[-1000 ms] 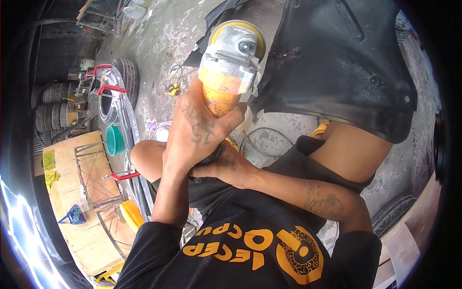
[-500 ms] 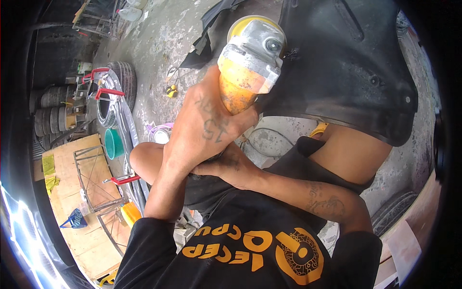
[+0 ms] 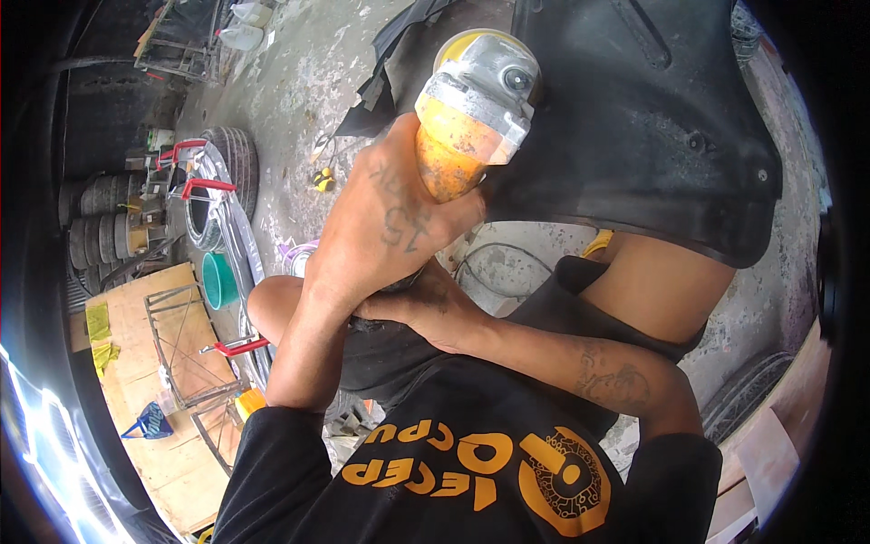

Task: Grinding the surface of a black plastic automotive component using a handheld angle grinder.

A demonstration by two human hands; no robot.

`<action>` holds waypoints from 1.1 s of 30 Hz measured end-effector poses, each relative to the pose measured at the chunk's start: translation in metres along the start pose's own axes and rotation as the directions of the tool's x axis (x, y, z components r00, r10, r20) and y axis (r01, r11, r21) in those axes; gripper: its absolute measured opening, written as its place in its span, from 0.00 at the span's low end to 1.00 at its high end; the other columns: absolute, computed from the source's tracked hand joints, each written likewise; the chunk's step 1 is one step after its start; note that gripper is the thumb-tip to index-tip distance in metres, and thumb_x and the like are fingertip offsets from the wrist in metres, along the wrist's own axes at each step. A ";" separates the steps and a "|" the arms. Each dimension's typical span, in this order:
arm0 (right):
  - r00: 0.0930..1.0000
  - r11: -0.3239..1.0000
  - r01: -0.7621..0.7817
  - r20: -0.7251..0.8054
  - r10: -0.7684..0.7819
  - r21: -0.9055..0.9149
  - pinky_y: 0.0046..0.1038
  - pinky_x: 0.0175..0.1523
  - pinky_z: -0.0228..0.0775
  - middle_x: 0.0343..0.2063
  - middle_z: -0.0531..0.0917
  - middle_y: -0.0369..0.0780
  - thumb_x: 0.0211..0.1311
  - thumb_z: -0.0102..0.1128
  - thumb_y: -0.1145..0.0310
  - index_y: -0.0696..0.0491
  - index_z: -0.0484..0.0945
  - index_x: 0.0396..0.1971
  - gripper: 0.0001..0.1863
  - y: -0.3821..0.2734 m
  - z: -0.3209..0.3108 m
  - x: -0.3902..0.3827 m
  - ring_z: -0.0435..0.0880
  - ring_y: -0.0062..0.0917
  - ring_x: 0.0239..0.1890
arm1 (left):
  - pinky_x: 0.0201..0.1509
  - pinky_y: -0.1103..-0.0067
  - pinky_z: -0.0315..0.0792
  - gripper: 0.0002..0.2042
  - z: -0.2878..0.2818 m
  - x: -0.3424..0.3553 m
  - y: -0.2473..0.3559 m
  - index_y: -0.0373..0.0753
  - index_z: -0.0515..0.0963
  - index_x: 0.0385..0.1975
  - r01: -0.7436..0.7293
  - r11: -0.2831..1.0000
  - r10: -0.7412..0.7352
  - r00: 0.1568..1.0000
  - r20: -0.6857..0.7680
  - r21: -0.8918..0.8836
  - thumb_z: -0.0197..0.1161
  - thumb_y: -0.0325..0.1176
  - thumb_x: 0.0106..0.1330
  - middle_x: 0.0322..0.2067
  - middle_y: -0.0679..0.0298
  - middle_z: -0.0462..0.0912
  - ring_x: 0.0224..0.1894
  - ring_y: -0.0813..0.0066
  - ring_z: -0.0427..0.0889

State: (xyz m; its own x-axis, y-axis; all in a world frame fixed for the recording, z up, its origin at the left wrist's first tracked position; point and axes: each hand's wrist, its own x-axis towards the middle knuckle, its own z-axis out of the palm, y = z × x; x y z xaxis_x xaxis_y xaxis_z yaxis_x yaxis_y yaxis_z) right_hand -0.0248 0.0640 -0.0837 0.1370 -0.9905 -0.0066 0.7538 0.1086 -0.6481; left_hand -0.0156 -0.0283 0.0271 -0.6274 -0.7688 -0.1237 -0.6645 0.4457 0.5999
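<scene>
An angle grinder (image 3: 453, 145) with a worn orange-yellow body and a scuffed metal gear head is held in both my hands, head pointing away from me. My left hand (image 3: 381, 213) wraps round the body just behind the gear head. Crossing beneath it, my right hand (image 3: 424, 308) is closed round the dark rear end, its fingers mostly hidden. A round yellow-rimmed disc (image 3: 456, 45) shows under the head. Beside and beyond lies a large black molded panel (image 3: 625, 136), resting over my right leg side; whether the disc touches it, I cannot tell.
At left, a long silver part (image 3: 237, 236) carries several red clamps, near a tire (image 3: 234, 159) and a green bucket (image 3: 218, 279). Plywood (image 3: 136, 363) with a metal frame lies nearer. A dark cable (image 3: 535, 254) curls on the paint-spotted floor (image 3: 299, 100). Another tire (image 3: 748, 390) sits right.
The view has shifted slightly. The grinder head has tilted and moved a little to the right, with both my hands keeping the same hold.
</scene>
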 end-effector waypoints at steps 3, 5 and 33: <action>0.999 0.999 0.038 -0.017 -0.038 -0.005 0.30 0.60 0.79 0.54 0.81 0.42 0.55 0.79 0.60 0.62 0.67 0.62 0.41 0.006 -0.001 0.002 0.82 0.27 0.59 | 0.44 0.64 0.81 0.25 0.000 0.001 0.000 0.27 0.77 0.47 0.003 0.999 -0.004 1.000 0.010 0.044 0.75 0.34 0.51 0.33 0.44 0.87 0.36 0.50 0.89; 0.999 0.999 0.050 -0.013 -0.050 -0.010 0.29 0.59 0.79 0.54 0.81 0.43 0.55 0.79 0.60 0.62 0.67 0.63 0.41 0.006 -0.002 0.001 0.82 0.28 0.59 | 0.44 0.65 0.81 0.24 0.000 0.000 0.002 0.27 0.77 0.46 -0.008 0.999 0.008 1.000 0.002 0.035 0.74 0.34 0.52 0.33 0.44 0.87 0.37 0.51 0.89; 0.999 0.995 -0.046 0.006 0.046 0.090 0.32 0.68 0.74 0.59 0.81 0.42 0.56 0.79 0.70 0.58 0.70 0.66 0.38 0.008 -0.003 0.000 0.80 0.28 0.63 | 0.46 0.70 0.80 0.23 0.000 0.001 0.004 0.30 0.79 0.49 0.005 0.998 -0.008 0.999 0.049 0.063 0.75 0.32 0.55 0.37 0.51 0.89 0.40 0.65 0.89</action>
State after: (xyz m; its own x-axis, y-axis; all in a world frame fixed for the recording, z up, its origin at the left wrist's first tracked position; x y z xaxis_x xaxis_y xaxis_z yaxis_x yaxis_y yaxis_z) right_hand -0.0210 0.0645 -0.0914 0.1755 -0.9840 -0.0317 0.8012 0.1615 -0.5763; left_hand -0.0189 -0.0270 0.0295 -0.6410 -0.7491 -0.1672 -0.6919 0.4696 0.5485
